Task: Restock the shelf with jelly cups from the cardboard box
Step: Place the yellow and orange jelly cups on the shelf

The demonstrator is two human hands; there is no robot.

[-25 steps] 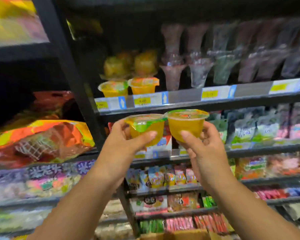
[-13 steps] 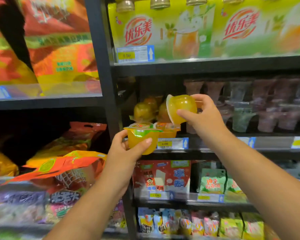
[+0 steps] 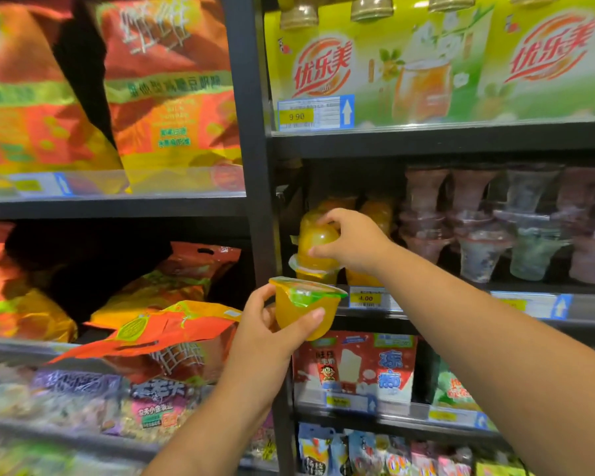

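My right hand (image 3: 352, 243) grips an orange jelly cup (image 3: 315, 240) turned upside down, resting on top of another jelly cup (image 3: 318, 274) at the left end of the black shelf (image 3: 461, 304). More orange jelly cups (image 3: 378, 213) stand behind it. My left hand (image 3: 272, 333) holds a second orange jelly cup (image 3: 306, 309) upright, with a green and orange lid, just below and in front of the shelf edge. The cardboard box is out of view.
A black upright post (image 3: 255, 166) stands just left of the jelly cups. Stacked clear cone cups (image 3: 478, 235) fill the shelf to the right. Yellow drink packs (image 3: 426, 63) sit on the shelf above. Red and orange snack bags (image 3: 169, 97) fill the left bay.
My right hand has turned its jelly cup upside down and lowered it onto a cup on the shelf. My left hand has stayed below the shelf edge with its cup.
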